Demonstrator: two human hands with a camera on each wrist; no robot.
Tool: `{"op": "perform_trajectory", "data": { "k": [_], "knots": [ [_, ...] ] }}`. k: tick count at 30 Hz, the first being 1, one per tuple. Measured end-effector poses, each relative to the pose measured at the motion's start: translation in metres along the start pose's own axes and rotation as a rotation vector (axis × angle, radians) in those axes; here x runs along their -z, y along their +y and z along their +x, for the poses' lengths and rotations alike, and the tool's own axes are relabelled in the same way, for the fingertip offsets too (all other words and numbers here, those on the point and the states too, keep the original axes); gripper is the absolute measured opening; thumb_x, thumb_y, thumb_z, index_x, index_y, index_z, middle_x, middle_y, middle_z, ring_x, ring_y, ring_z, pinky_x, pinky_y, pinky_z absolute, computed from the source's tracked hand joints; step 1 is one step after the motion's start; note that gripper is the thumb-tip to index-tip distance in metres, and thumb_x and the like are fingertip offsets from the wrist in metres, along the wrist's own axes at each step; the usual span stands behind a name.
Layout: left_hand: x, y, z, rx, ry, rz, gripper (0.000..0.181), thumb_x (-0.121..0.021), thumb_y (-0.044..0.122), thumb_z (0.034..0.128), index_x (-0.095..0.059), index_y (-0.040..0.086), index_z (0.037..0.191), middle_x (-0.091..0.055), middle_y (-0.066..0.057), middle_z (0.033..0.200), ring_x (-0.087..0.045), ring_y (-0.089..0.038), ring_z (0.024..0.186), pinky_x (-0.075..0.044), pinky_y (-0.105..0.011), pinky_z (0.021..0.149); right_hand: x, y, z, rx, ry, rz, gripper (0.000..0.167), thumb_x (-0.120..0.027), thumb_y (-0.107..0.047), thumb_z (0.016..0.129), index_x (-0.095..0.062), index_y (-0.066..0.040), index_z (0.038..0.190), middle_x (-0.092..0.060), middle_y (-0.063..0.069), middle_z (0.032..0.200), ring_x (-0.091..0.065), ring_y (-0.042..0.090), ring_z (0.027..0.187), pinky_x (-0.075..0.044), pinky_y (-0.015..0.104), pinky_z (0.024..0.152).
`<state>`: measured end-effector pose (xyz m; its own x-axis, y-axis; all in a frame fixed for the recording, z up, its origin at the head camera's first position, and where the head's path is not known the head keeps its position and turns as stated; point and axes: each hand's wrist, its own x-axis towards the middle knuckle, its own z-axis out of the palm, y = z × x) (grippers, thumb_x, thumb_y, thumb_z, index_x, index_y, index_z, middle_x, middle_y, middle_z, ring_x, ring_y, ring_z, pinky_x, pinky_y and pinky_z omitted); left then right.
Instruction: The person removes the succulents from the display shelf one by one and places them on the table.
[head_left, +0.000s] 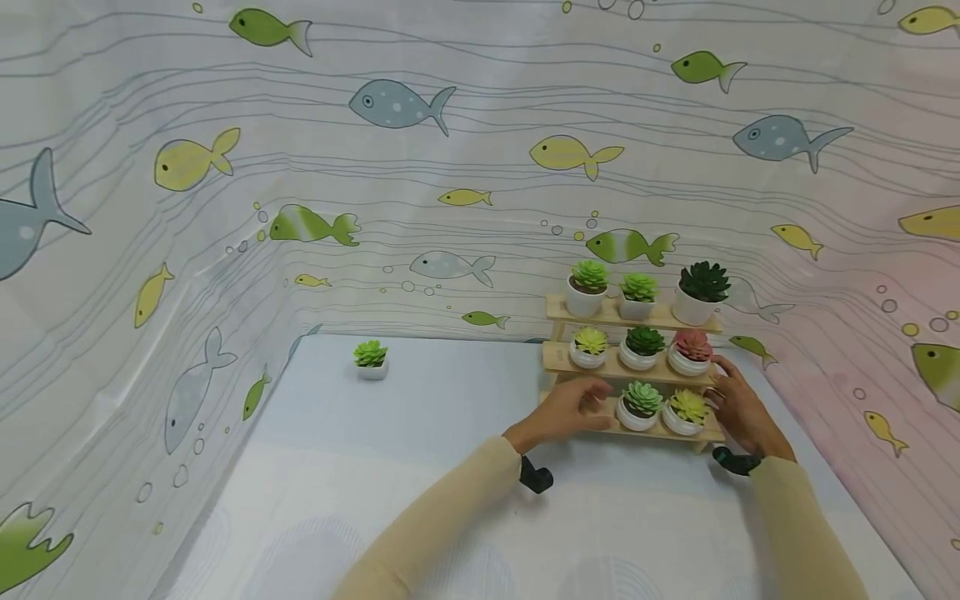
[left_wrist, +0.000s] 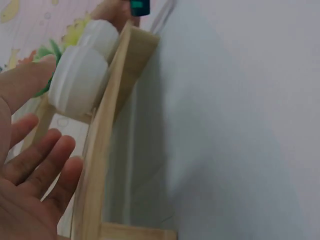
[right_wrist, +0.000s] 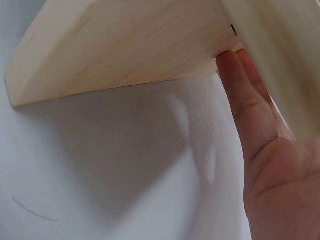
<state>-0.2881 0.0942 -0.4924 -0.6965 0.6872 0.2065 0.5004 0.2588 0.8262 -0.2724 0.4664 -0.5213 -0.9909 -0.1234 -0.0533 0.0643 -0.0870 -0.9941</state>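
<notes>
A three-tier wooden plant stand (head_left: 558,357) holds small succulents in white pots. At the left part of its lowest tier is my left hand (head_left: 562,410), thumb and fingers apart and nothing between them. Beside that hand sits a pale green succulent (head_left: 641,402), with a yellow one (head_left: 686,408) to its right. In the left wrist view the fingers spread near a white pot (left_wrist: 77,82). My right hand (head_left: 742,412) is at the stand's right end; in the right wrist view its extended fingertips touch the wooden side (right_wrist: 150,45).
A bright green succulent (head_left: 371,360) in a square white pot stands apart at the table's back left. Higher tiers carry several plants, including a pink one (head_left: 692,346) near my right fingers. A fish-patterned sheet (head_left: 465,108) surrounds the table (head_left: 315,467).
</notes>
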Motion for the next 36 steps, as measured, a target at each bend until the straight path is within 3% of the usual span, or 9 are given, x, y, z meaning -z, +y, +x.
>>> {"op": "perform_trajectory", "data": {
  "k": [5, 12, 25, 36],
  "knots": [
    [-0.009, 0.005, 0.004, 0.038, 0.019, 0.010, 0.060, -0.081, 0.028, 0.0923, -0.056, 0.007, 0.143, -0.065, -0.012, 0.129, -0.062, -0.014, 0.113, -0.050, -0.017, 0.086, -0.002, -0.002, -0.001, 0.003, 0.004, 0.006, 0.041, -0.038, -0.028, 0.114, -0.025, -0.041, 0.150, -0.038, -0.009, 0.139, -0.054, 0.006, 0.114, -0.051, 0.022, 0.088],
    [-0.019, 0.005, 0.013, 0.046, 0.043, 0.024, 0.062, -0.082, 0.027, 0.0913, -0.055, 0.006, 0.144, -0.065, -0.010, 0.126, -0.062, -0.016, 0.113, -0.050, -0.017, 0.086, -0.002, -0.002, 0.000, 0.015, -0.001, 0.019, 0.041, -0.039, -0.027, 0.114, -0.025, -0.041, 0.150, -0.041, -0.009, 0.137, -0.055, 0.007, 0.113, -0.051, 0.023, 0.088],
    [-0.037, 0.002, 0.026, 0.061, 0.066, -0.007, 0.069, -0.085, 0.040, 0.0865, -0.057, 0.015, 0.144, -0.061, 0.008, 0.123, -0.057, -0.001, 0.105, -0.050, -0.020, 0.093, -0.003, 0.000, 0.002, -0.019, 0.033, -0.026, 0.044, -0.041, -0.034, 0.113, -0.022, -0.043, 0.152, -0.028, 0.001, 0.153, -0.045, 0.012, 0.126, -0.047, 0.024, 0.094],
    [-0.044, 0.006, 0.030, 0.050, 0.107, 0.040, 0.068, -0.084, 0.046, 0.0853, -0.058, 0.018, 0.142, -0.061, 0.010, 0.129, -0.054, -0.001, 0.104, -0.047, -0.019, 0.087, -0.004, 0.000, 0.001, 0.008, 0.028, -0.012, 0.042, -0.040, -0.031, 0.113, -0.024, -0.040, 0.151, -0.041, -0.008, 0.141, -0.052, 0.008, 0.120, -0.049, 0.023, 0.091]
  ]
}}
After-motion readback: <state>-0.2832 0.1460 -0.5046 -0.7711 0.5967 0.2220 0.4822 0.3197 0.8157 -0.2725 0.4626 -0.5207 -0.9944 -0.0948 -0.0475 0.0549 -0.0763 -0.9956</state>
